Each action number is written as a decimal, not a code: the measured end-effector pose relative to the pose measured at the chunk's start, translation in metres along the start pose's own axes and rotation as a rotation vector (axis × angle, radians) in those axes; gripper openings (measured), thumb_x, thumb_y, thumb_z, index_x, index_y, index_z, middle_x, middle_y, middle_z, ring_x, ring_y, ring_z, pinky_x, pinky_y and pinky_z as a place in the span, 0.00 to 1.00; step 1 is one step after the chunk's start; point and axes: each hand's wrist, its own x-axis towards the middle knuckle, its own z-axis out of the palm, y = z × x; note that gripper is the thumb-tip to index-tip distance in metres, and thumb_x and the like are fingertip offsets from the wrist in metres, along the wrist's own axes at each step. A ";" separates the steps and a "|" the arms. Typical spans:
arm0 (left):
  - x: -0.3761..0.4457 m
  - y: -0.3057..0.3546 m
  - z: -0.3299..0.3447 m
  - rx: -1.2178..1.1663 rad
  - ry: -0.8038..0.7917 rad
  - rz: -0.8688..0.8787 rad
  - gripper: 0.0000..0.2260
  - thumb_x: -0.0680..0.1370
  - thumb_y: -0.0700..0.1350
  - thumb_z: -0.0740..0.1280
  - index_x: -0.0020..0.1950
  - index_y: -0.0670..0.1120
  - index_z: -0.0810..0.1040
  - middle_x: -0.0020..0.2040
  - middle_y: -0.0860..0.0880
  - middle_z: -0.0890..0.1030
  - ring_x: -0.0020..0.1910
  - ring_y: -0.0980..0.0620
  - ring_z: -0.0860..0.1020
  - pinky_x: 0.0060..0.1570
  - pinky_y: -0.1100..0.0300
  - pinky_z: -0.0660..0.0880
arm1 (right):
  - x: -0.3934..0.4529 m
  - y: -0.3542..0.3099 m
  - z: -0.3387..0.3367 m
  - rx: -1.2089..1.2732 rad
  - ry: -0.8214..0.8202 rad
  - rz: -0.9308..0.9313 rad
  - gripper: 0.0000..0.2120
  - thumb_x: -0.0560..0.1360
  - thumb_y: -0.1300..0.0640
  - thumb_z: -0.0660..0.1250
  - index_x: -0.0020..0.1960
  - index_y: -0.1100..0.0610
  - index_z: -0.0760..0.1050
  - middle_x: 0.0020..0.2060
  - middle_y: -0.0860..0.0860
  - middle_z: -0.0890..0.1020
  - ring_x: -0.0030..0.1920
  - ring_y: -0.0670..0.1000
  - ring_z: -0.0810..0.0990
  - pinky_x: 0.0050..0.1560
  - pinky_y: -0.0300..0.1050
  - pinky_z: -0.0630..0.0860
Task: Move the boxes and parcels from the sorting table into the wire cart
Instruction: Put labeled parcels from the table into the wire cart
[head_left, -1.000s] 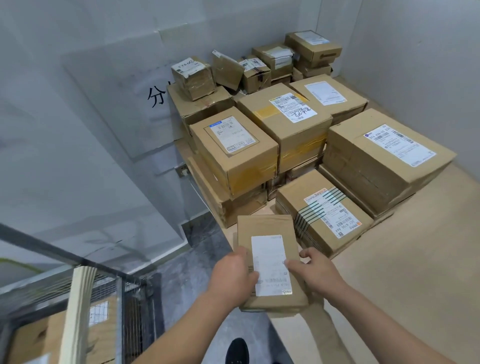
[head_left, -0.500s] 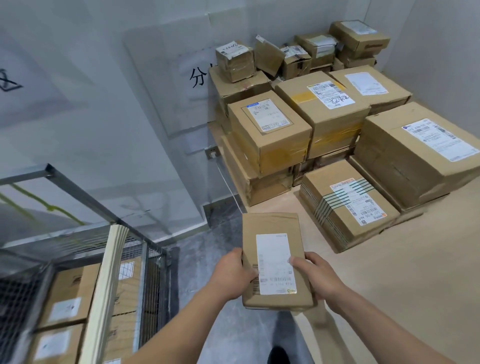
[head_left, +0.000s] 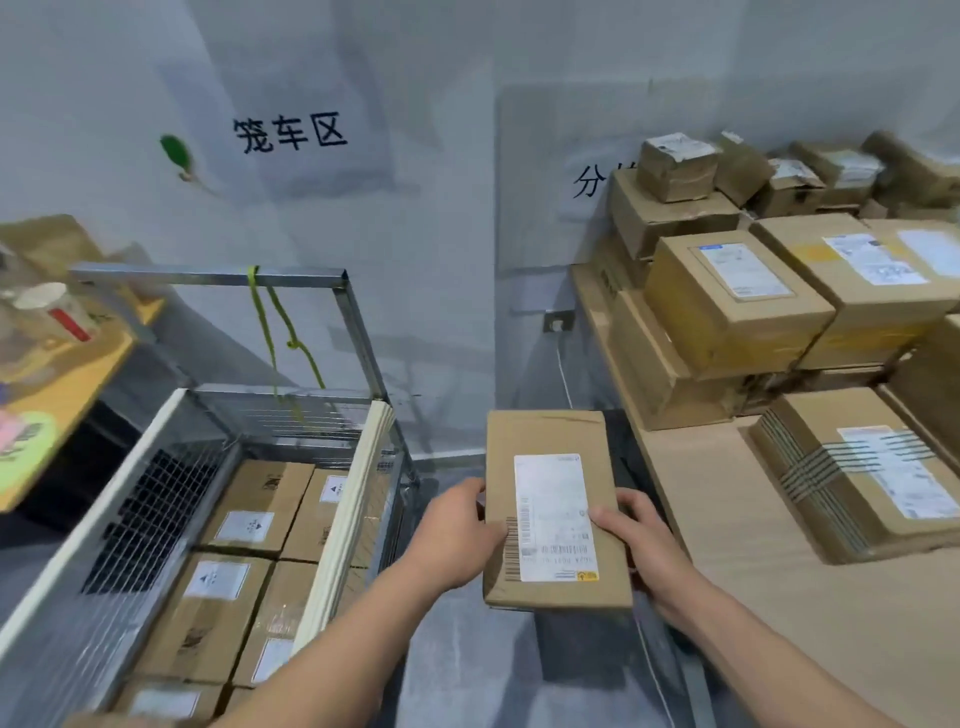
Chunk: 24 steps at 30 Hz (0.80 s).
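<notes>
Shift since earlier: between the earlier pictures and this one the flat parcel (head_left: 556, 512) is carried leftward off the sorting table (head_left: 727, 519), and the wire cart (head_left: 358, 343) is brought much further into view.
Parcel position: the parcel is held label-up over the grey floor, in the gap between the table edge and the cart, touching neither.
Left hand: the left hand (head_left: 457, 530) is curled on the parcel's left edge, thumb lying on the top face near the barcode, so the edge is pinched.
Right hand: the right hand (head_left: 636, 535) is wrapped on the right edge in the same way, with the thumb on the label's margin.
Cart contents: several labelled cartons (head_left: 244, 519) are already laid flat in a close layer inside the cart, with a pale board stood along its near wall.
Work left: a large stack of boxes (head_left: 737, 296) is piled on the table against the wall, and a striped-tape box (head_left: 862, 473) sits alone nearer the front.
Progress: the task is judged to be partly done, with a good share of the parcels not yet moved.
Step in hand: the carry to the cart is judged to be midway, with the set-down not yet made.
</notes>
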 end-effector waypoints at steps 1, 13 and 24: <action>-0.006 -0.005 -0.019 -0.003 0.029 0.020 0.17 0.76 0.41 0.68 0.64 0.51 0.78 0.53 0.55 0.83 0.48 0.56 0.82 0.48 0.59 0.79 | 0.001 -0.012 0.015 -0.028 -0.025 -0.026 0.32 0.63 0.43 0.73 0.66 0.46 0.71 0.48 0.48 0.87 0.45 0.49 0.86 0.41 0.46 0.76; -0.080 -0.069 -0.200 -0.019 0.398 0.063 0.18 0.78 0.48 0.69 0.69 0.52 0.75 0.56 0.56 0.82 0.52 0.58 0.80 0.54 0.56 0.79 | -0.001 -0.119 0.196 -0.206 -0.310 -0.280 0.26 0.79 0.54 0.69 0.73 0.45 0.64 0.44 0.52 0.86 0.29 0.42 0.81 0.28 0.33 0.72; -0.132 -0.127 -0.277 -0.048 0.662 0.003 0.17 0.82 0.46 0.63 0.70 0.56 0.75 0.57 0.61 0.82 0.55 0.62 0.79 0.59 0.53 0.78 | 0.014 -0.160 0.318 -0.268 -0.518 -0.291 0.21 0.82 0.54 0.63 0.73 0.45 0.65 0.24 0.41 0.77 0.23 0.40 0.75 0.33 0.42 0.67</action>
